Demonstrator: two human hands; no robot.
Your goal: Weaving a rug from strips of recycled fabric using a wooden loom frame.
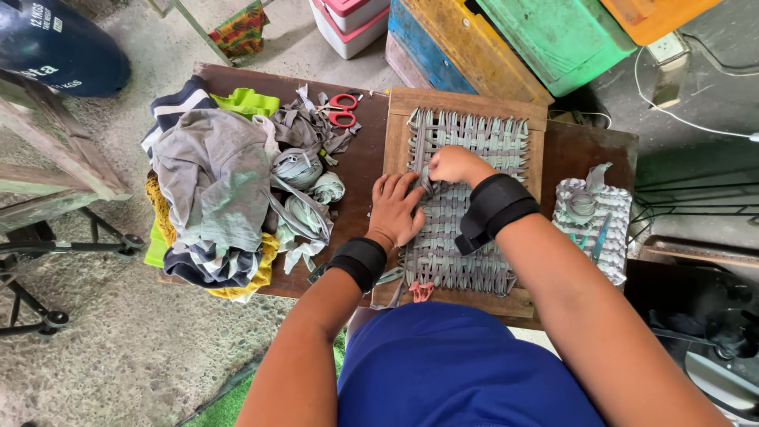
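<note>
Grey fabric strips woven on a square wooden frame loom [465, 103] fill the middle of my view; the loom lies flat on a dark brown wooden table [360, 162], right in front of me. My right hand [452, 164] is curled over the weave near its upper middle, fingers pinched tight on a grey strip [427, 186]. My left hand [395, 209] lies flat, fingers spread narrowly, pressing the woven mat [466, 253] at its left edge just beside the pinched strip. Both wrists wear black bands, and both forearms reach in from below, the right one crossing the lower weave.

As I judge it, a hard tug could pop loops off the frame's pegs or bunch the rows, since only the left palm steadies the mat. The right forearm resting on the weave could also drag finished rows askew.

Left of the loom sits a heap of grey and striped clothing [209, 190], with red-handled scissors [341, 109] beyond it.
</note>
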